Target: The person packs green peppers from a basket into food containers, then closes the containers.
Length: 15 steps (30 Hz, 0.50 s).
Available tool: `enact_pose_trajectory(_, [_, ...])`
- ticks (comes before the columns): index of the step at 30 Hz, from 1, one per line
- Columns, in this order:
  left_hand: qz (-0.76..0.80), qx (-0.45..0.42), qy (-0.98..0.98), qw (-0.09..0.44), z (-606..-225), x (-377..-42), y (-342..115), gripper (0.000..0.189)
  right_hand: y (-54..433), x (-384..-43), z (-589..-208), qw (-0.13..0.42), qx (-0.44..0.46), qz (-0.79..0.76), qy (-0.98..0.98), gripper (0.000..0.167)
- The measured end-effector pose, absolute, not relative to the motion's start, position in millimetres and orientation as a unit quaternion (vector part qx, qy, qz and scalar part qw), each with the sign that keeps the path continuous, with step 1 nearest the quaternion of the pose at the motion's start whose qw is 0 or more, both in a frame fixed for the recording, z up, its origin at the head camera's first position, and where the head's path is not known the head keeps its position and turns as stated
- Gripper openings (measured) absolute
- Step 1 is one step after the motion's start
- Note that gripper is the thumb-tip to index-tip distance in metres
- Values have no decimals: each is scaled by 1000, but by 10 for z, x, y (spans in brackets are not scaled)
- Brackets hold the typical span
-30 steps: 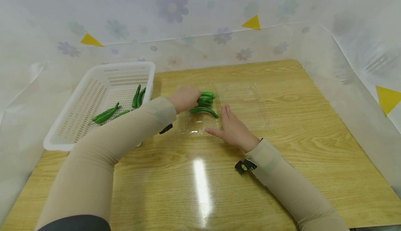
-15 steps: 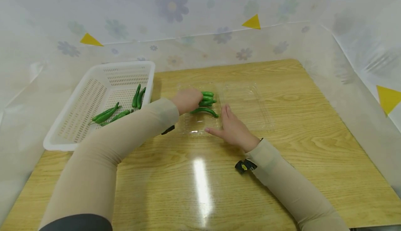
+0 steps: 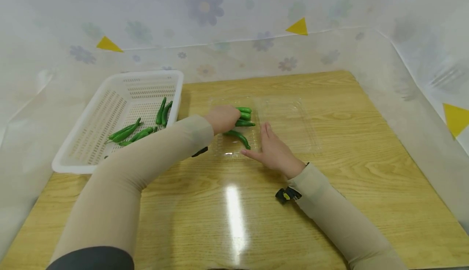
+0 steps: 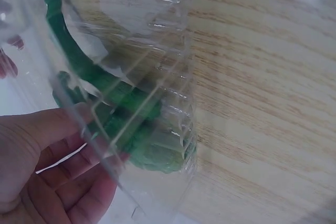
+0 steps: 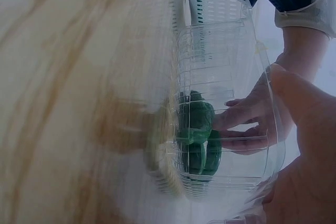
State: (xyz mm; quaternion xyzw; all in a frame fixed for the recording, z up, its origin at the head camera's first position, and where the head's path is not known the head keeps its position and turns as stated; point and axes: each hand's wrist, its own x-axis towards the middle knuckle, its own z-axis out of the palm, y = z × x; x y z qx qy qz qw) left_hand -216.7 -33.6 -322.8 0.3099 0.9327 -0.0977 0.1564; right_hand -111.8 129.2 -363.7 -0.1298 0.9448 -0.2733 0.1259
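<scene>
My left hand [image 3: 224, 118] reaches into the left half of a clear plastic clamshell box [image 3: 234, 152]. In the left wrist view its thumb and fingers [image 4: 89, 203] pinch at a green chili pepper [image 4: 100, 121] behind the clear wall. Several green chili peppers [image 3: 244, 116] lie side by side there, partly hidden by this hand. One curved chili pepper [image 3: 239, 137] lies nearer the front, its end angled toward me. My right hand [image 3: 276, 152] rests at the box with fingers straight and thumb spread, the thumb at the rim in the right wrist view.
A white slotted plastic basket [image 3: 78, 168] stands at the left with several green chili peppers [image 3: 126, 132] in it; my left forearm crosses its front corner. The box's open lid [image 3: 287, 125] lies flat to the right on the wooden table [image 3: 366, 172].
My left hand has shifted slightly right inside the box. The front chili pepper has swung, its right end now closer to me. My right hand has stayed in place.
</scene>
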Motion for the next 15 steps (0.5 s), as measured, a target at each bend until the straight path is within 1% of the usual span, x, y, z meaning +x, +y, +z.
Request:
enact_pose_trajectory(10, [-94,319,930,156,-3215,-2184,-364,13,1300,-1126,-3662,119,-135,-272,945,110])
enact_pose_trajectory(15, [-107,347,919,152,-3166,-2179,-415,8,1296,-1129,-3650,117,-138,-269,946,109])
